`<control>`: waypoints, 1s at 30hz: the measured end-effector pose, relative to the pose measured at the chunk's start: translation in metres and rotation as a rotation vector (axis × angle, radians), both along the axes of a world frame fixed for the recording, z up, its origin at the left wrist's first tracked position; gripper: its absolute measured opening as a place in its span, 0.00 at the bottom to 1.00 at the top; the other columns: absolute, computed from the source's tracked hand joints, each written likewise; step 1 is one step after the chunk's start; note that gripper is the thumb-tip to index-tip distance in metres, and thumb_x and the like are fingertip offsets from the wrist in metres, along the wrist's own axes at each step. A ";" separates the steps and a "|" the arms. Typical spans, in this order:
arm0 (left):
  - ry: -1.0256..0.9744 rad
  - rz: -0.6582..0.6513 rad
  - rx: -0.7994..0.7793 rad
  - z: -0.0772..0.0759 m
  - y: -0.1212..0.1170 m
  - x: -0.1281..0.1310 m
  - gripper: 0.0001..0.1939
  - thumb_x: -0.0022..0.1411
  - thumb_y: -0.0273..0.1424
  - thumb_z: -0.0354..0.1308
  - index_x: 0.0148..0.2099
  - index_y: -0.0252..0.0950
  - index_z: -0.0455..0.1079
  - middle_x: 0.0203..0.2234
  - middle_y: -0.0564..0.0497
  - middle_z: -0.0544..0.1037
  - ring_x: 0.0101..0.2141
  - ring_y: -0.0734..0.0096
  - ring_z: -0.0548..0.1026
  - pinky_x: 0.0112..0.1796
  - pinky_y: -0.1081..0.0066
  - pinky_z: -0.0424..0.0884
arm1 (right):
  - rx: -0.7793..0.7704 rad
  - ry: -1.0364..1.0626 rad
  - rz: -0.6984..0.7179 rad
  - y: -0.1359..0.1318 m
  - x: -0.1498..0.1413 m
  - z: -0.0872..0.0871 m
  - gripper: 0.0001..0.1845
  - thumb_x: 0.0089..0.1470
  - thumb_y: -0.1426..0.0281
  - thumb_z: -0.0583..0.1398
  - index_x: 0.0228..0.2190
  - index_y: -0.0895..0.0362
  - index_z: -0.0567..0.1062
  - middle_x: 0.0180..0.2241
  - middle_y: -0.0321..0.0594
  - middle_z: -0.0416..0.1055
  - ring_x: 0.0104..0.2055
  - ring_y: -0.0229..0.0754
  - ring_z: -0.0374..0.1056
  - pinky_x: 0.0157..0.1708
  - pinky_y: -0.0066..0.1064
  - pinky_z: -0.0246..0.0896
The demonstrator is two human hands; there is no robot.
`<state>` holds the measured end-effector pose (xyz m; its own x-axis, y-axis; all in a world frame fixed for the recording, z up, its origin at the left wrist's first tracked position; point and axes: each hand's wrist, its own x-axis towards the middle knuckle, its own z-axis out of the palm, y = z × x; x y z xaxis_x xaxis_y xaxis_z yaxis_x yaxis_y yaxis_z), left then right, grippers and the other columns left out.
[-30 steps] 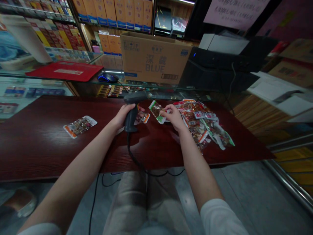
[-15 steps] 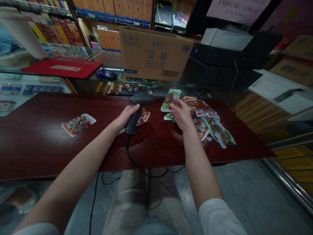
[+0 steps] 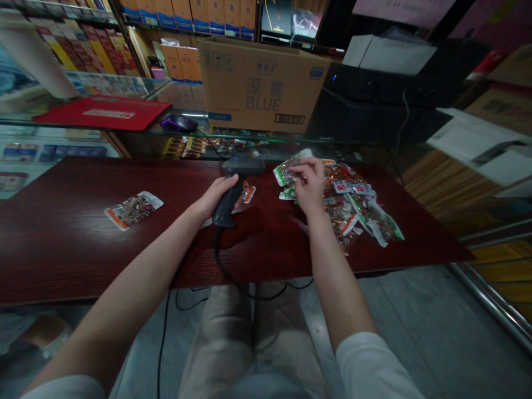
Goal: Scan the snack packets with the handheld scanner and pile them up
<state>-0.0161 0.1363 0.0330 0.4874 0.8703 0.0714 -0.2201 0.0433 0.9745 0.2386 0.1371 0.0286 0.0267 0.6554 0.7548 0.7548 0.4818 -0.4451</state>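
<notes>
My left hand [image 3: 220,197] is closed round the grip of a black handheld barcode scanner [image 3: 228,197], whose head points to the right. Just beyond the scanner grip, a small packet with an orange edge [image 3: 249,194] shows, mostly hidden. At the near side of a snack pile, my right hand [image 3: 311,183] has its fingers bent and apart, over a clear snack packet with a green edge [image 3: 286,167]. Its fingertips overlap the packet, with no clear grip visible. More sealed snack packets [image 3: 343,208] lie heaped to the right. One orange-edged packet [image 3: 133,210] lies alone at the left.
Behind the dark red table [image 3: 62,255] stands a cardboard box [image 3: 266,83]. A mouse [image 3: 178,123] and a red mat [image 3: 103,112] sit on the glass counter. The scanner's cable [image 3: 226,271] hangs over the near table edge. White boxes [image 3: 465,144] are stacked at right.
The green-edged packet was upright in my right hand's fingers; it now tilts back and leans differently. My right hand's fingers have spread over it. My left hand and the scanner stay nearly still.
</notes>
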 end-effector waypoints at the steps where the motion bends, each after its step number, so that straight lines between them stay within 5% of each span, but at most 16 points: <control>1: -0.003 -0.007 -0.001 0.000 0.000 0.000 0.26 0.54 0.53 0.61 0.35 0.32 0.72 0.19 0.49 0.74 0.16 0.76 0.67 0.17 0.75 0.59 | 0.001 -0.013 -0.007 -0.001 0.000 0.000 0.19 0.50 0.81 0.51 0.37 0.50 0.73 0.46 0.44 0.65 0.56 0.50 0.63 0.59 0.53 0.59; 13: 0.067 -0.034 -0.026 0.003 -0.013 0.012 0.30 0.54 0.54 0.60 0.41 0.29 0.70 0.13 0.54 0.69 0.14 0.76 0.66 0.17 0.76 0.60 | 0.019 -0.071 0.068 0.012 -0.002 -0.017 0.25 0.49 0.82 0.51 0.48 0.54 0.65 0.44 0.44 0.67 0.50 0.48 0.65 0.54 0.47 0.63; 22: 0.157 0.018 0.013 0.009 -0.018 0.018 0.29 0.54 0.57 0.59 0.32 0.32 0.68 0.15 0.52 0.70 0.14 0.77 0.66 0.16 0.75 0.58 | -0.085 -0.071 0.100 0.013 -0.013 -0.026 0.29 0.50 0.84 0.50 0.53 0.52 0.62 0.50 0.45 0.67 0.56 0.48 0.64 0.57 0.48 0.63; 30: 0.157 0.018 -0.026 0.010 -0.018 0.018 0.29 0.53 0.56 0.60 0.34 0.32 0.68 0.14 0.53 0.70 0.14 0.77 0.65 0.17 0.75 0.59 | -0.103 -0.085 0.079 0.012 -0.015 -0.024 0.30 0.50 0.84 0.50 0.53 0.53 0.63 0.50 0.46 0.66 0.57 0.49 0.63 0.58 0.49 0.62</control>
